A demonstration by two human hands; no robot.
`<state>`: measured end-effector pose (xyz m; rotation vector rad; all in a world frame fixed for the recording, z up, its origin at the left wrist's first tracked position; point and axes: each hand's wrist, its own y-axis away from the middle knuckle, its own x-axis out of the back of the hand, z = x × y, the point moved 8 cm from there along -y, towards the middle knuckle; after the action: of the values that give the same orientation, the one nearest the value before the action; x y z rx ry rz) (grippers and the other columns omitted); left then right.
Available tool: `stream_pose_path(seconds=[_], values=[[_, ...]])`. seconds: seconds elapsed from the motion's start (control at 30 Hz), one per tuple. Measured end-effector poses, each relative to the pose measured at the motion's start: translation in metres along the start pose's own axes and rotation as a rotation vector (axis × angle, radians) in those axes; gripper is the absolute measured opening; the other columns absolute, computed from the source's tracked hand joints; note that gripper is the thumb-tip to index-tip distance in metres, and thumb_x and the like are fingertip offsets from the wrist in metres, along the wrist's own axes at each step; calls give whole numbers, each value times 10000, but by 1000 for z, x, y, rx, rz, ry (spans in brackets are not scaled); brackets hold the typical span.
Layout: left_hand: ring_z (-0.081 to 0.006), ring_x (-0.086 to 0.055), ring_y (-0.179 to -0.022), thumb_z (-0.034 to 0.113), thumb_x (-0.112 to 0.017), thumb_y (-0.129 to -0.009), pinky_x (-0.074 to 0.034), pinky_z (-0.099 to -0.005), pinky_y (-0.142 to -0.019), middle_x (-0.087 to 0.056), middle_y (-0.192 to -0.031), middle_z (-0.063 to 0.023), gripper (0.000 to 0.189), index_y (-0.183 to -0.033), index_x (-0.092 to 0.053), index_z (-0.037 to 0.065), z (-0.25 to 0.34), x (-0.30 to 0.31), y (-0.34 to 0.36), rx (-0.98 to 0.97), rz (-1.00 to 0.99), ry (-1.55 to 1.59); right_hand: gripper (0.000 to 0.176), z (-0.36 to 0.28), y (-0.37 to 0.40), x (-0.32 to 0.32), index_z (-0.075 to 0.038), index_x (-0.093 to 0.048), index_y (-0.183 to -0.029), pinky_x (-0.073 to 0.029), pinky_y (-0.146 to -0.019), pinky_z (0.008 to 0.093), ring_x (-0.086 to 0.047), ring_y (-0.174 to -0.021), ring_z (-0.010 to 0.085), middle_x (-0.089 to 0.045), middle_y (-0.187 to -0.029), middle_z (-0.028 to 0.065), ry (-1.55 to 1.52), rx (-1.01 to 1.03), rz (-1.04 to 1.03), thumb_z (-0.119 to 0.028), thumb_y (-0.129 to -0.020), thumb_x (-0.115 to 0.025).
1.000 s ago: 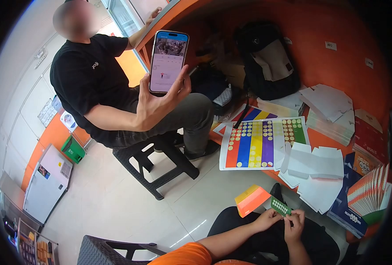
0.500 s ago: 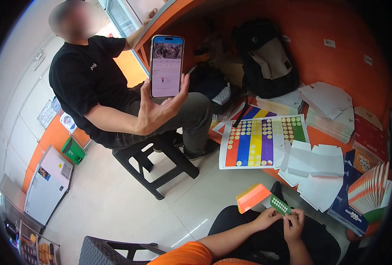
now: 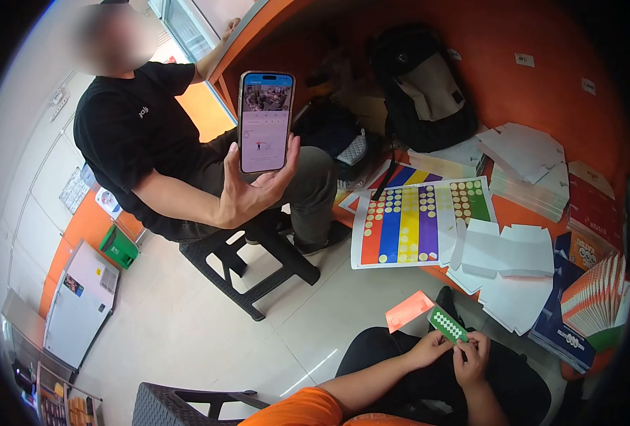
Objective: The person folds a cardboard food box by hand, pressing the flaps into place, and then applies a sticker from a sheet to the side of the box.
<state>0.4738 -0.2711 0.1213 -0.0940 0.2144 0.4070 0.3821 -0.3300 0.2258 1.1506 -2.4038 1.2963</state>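
A small folded card (image 3: 448, 325) is held over my lap, its green panel bearing rows of white shapes. My left hand (image 3: 429, 348) pinches its lower left edge. At the lower right corner, my right hand (image 3: 472, 353) grips the same panel between thumb and fingers. An orange-pink panel (image 3: 409, 312) sticks out beyond it at the upper left and seems joined to the green one, though the fold is hard to make out. Both hands are close together, fingers closed on the card.
Another person (image 3: 152, 135) sits on a black stool (image 3: 251, 273), holding up a phone (image 3: 266, 122). On the orange surface lie a sheet with coloured stripes (image 3: 409, 226), white cardboard blanks (image 3: 506, 263) and a fanned stack of cards (image 3: 595, 295). A backpack (image 3: 425, 92) stands behind them.
The orange-pink panel has turned, showing a flatter face without its earlier yellowish part. Both hands keep hold of the card. In view, the other person's phone sits slightly lower.
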Motion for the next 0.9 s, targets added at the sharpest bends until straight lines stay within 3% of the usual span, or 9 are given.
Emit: stream_pose_path(seconds=[0.53, 0.6, 0.9], values=[[-98, -510, -991, 105, -471, -909, -395, -266, -886, -567, -1079, -37, 216, -1107, -509, 28, -1, -3, 1, 3, -8, 9, 176, -3, 1, 0, -40, -575, -838, -402, -706, 367, -469, -827, 273, -478, -968, 123, 68, 13, -17, -23, -669, -619], [-105, -528, -946, 70, -479, -891, -414, -260, -828, -579, -1009, -45, 192, -1073, -508, 16, 5, -4, 2, -7, 37, 75, 175, -3, 1, 0, -38, -574, -839, -401, -708, 366, -467, -831, 273, -477, -970, 123, 69, 12, -17, -28, -671, -619], [-100, -516, -980, 90, -467, -907, -403, -267, -873, -568, -1060, -34, 209, -1103, -506, 28, 5, -5, 1, -22, -10, 60, 217, -5, 0, -1, -45, -545, -888, -394, -690, 368, -453, -827, 280, -463, -983, 126, 61, 29, -30, -30, -682, -613]])
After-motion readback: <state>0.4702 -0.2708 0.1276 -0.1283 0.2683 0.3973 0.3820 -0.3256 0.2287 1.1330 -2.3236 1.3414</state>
